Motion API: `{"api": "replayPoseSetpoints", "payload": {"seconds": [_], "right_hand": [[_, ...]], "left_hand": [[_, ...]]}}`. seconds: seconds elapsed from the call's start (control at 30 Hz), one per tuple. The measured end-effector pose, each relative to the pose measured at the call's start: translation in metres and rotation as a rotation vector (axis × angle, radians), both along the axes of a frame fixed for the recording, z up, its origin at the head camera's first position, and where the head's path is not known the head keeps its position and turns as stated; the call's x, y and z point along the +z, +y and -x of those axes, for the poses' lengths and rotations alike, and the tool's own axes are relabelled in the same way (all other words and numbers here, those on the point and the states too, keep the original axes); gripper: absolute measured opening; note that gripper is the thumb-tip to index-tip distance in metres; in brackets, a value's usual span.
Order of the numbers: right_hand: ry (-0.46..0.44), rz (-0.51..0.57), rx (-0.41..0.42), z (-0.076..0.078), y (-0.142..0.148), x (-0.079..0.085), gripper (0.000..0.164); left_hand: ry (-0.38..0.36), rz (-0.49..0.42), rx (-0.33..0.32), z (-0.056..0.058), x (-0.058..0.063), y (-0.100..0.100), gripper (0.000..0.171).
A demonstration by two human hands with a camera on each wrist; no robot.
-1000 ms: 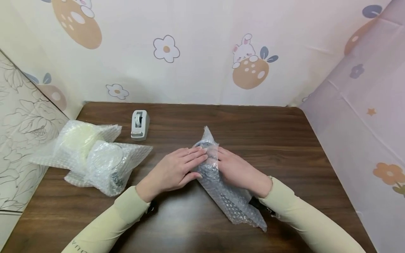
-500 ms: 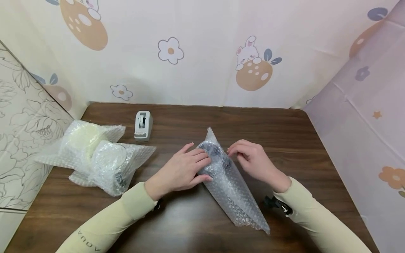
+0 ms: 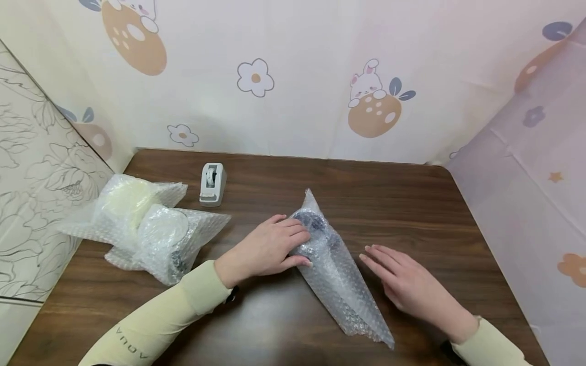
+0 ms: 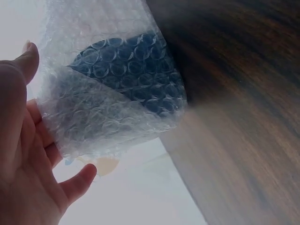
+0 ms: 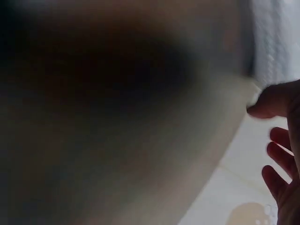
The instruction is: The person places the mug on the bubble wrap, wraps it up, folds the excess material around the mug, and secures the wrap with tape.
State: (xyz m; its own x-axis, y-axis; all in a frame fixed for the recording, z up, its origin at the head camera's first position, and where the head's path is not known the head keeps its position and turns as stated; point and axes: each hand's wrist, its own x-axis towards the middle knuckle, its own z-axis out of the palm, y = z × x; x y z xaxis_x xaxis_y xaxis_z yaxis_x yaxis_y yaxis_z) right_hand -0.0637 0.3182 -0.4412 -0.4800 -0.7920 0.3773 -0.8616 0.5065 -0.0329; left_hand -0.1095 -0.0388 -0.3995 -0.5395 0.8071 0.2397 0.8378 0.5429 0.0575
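Observation:
A bubble-wrapped bundle (image 3: 327, 259) lies at mid-table, its long loose end slanting toward the front right. Through the bubble wrap a dark blue, round-edged item (image 4: 131, 70) shows in the left wrist view; its kind is obscured. My left hand (image 3: 270, 249) rests on the bundle's left side, fingers laid over the top and thumb along the near side. In the left wrist view the little finger sticks out past the wrap. My right hand (image 3: 414, 284) is apart from the bundle, to its right, fingers loosely extended and holding nothing.
Two more bubble-wrapped bundles, a pale yellow one (image 3: 125, 198) and a whitish one (image 3: 165, 229), lie together at the table's left. A white tape dispenser (image 3: 213, 184) stands behind them near the back edge. A patterned curtain (image 3: 302, 101) hangs behind the brown table (image 3: 389, 193).
My right hand has left the bubble wrap and moved back to the right and toward me. The left hand stays on the bundle. The view has shifted slightly.

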Motion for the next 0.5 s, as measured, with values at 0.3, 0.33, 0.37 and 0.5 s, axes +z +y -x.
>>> {"api": "replayPoseSetpoints", "payload": {"seconds": [0.3, 0.33, 0.37, 0.5], "right_hand": [[0.038, 0.059, 0.157, -0.023, -0.013, -0.014, 0.044], [0.056, 0.064, 0.171, -0.024, -0.014, -0.012, 0.042], [0.065, 0.069, 0.188, -0.025, -0.014, -0.011, 0.041], [0.107, 0.07, 0.268, -0.028, -0.014, -0.004, 0.039]], "left_hand": [[-0.027, 0.068, 0.036, -0.005, 0.007, -0.004, 0.055], [-0.031, 0.073, 0.036, -0.006, 0.008, -0.003, 0.055], [-0.035, 0.079, 0.035, -0.006, 0.009, -0.002, 0.056], [-0.053, 0.099, 0.042, -0.005, 0.011, -0.001, 0.056]]}}
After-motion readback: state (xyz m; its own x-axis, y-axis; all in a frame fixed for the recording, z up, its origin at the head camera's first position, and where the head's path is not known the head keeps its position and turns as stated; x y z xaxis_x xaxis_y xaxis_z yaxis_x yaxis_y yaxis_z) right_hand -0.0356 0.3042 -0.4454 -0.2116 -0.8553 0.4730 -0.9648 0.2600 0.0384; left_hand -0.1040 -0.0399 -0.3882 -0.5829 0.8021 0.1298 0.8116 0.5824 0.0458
